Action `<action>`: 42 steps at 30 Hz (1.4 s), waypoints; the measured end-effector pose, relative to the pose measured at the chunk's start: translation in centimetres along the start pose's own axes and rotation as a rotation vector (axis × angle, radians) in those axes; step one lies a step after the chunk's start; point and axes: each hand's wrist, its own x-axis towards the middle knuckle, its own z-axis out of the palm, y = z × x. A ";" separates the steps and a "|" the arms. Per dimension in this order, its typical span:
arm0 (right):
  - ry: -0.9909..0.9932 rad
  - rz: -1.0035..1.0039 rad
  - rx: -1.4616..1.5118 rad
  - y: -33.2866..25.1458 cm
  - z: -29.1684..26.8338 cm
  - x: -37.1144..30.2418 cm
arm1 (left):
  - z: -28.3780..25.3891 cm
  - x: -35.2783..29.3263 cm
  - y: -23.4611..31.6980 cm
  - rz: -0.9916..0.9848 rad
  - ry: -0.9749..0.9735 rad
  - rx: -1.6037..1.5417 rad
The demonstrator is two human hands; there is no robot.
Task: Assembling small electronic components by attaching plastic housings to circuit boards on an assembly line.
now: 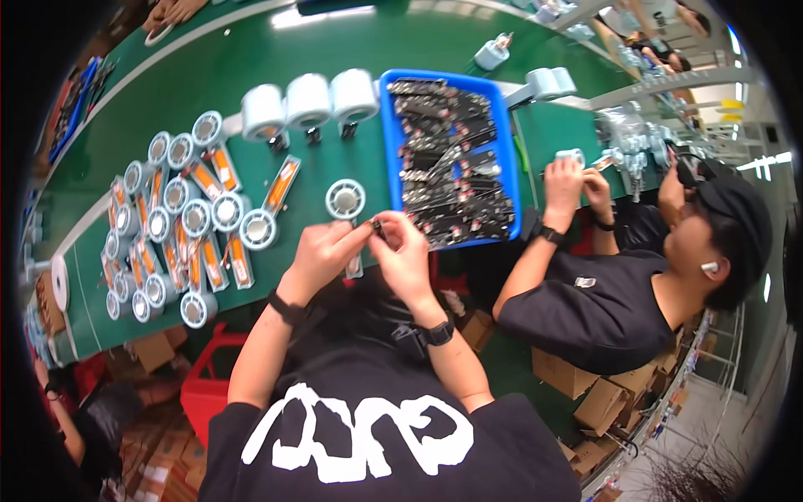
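Observation:
My left hand (322,258) and my right hand (403,258) meet at the table's near edge, fingertips pinched. Between them is a small dark part (376,226); fingers cover most of it, so its kind cannot be made out. Just beyond my left hand a pale blue round housing (345,199) lies with its ringed end up. Below the fingers a pale strip-like piece (355,266) shows, partly hidden. To the right of my hands, a blue tray (515,167) holds many black circuit boards (452,159).
On the green table (309,38), several round housings (196,217) with orange-and-silver packs (224,167) fill the left. Three white cylinders (308,100) stand beyond my hands. A co-worker (602,301) works close on the right. A red chair (209,376) is lower left, cardboard boxes (602,402) lower right.

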 end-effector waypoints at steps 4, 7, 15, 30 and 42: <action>-0.048 0.065 0.276 0.3 -0.3 -0.3 | 0.2 0.1 -0.3 0.066 -0.056 -0.026; -0.055 0.092 0.283 0.1 -0.4 -0.7 | 0.0 0.4 -1.2 0.143 -0.123 -0.003; -0.054 0.084 0.248 0.2 -0.3 -0.9 | -0.4 0.7 -1.9 0.248 -0.165 0.015; 0.006 0.201 0.528 0.4 1.2 -1.2 | -0.3 -0.3 -2.8 0.110 -0.121 -0.229; 0.092 0.090 0.410 0.4 1.8 -1.5 | -0.1 -0.3 -1.9 -0.043 -0.063 -0.271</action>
